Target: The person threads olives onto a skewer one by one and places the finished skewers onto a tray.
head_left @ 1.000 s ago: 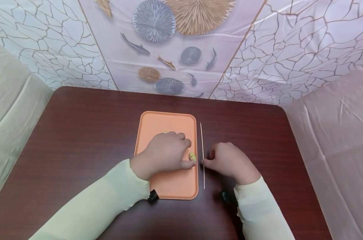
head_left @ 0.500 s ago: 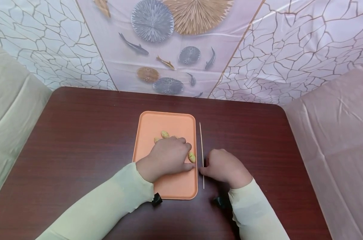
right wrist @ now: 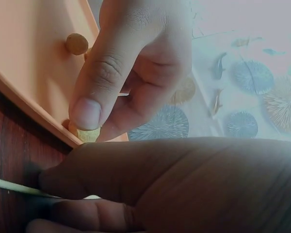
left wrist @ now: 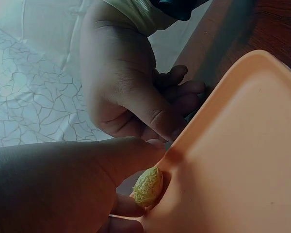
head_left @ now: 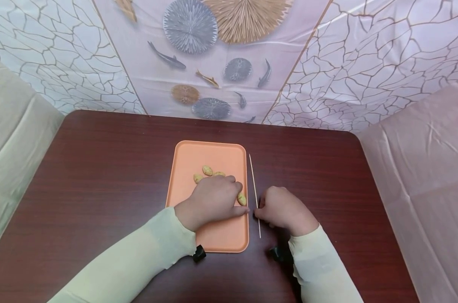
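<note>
A thin wooden skewer (head_left: 253, 174) lies lengthwise beside the orange tray (head_left: 217, 237). My right hand (head_left: 286, 210) pinches it below its middle; in the right wrist view the skewer (right wrist: 12, 186) passes between thumb and finger. Over the tray's right side, my left hand (head_left: 214, 198) has its thumb and curled forefinger on either side of a small, rough-skinned yellow oval piece (head_left: 242, 199). That yellow piece (left wrist: 148, 186) is against the tray's rim in the left wrist view, with the left thumb (left wrist: 121, 158) above it. The left hand's other fingers are mostly hidden.
More yellow oval pieces (head_left: 207, 170) lie on the tray beyond my left hand, some partly covered. The dark wooden table (head_left: 111, 168) extends around the tray. A patterned cloth (head_left: 229, 88) hangs behind it, with plain cloth at both sides.
My right hand has moved slightly nearer and left, and the skewer has turned, its near end rightward. My left hand has shifted a little nearer and right, uncovering more yellow pieces.
</note>
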Demonstrator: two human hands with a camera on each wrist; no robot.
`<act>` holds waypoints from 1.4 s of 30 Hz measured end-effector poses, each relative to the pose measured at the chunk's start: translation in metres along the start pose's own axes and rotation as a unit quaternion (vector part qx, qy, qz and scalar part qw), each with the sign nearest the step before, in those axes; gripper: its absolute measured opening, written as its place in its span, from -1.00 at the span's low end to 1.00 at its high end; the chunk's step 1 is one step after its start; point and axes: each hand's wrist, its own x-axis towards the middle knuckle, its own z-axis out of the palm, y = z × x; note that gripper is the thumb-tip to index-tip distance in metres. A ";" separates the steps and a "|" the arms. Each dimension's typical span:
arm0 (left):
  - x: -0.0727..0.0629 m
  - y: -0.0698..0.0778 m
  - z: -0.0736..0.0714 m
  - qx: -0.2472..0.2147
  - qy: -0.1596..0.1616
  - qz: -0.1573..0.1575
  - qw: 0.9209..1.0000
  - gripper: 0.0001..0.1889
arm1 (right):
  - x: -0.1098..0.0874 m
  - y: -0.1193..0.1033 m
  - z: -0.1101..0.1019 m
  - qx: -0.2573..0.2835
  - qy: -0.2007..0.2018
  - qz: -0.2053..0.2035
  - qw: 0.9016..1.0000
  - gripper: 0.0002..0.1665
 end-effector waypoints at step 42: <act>-0.013 -0.026 -0.005 -0.297 0.093 0.021 0.950 -0.57 | -0.001 0.018 -0.015 0.015 0.214 -0.074 0.974 -0.72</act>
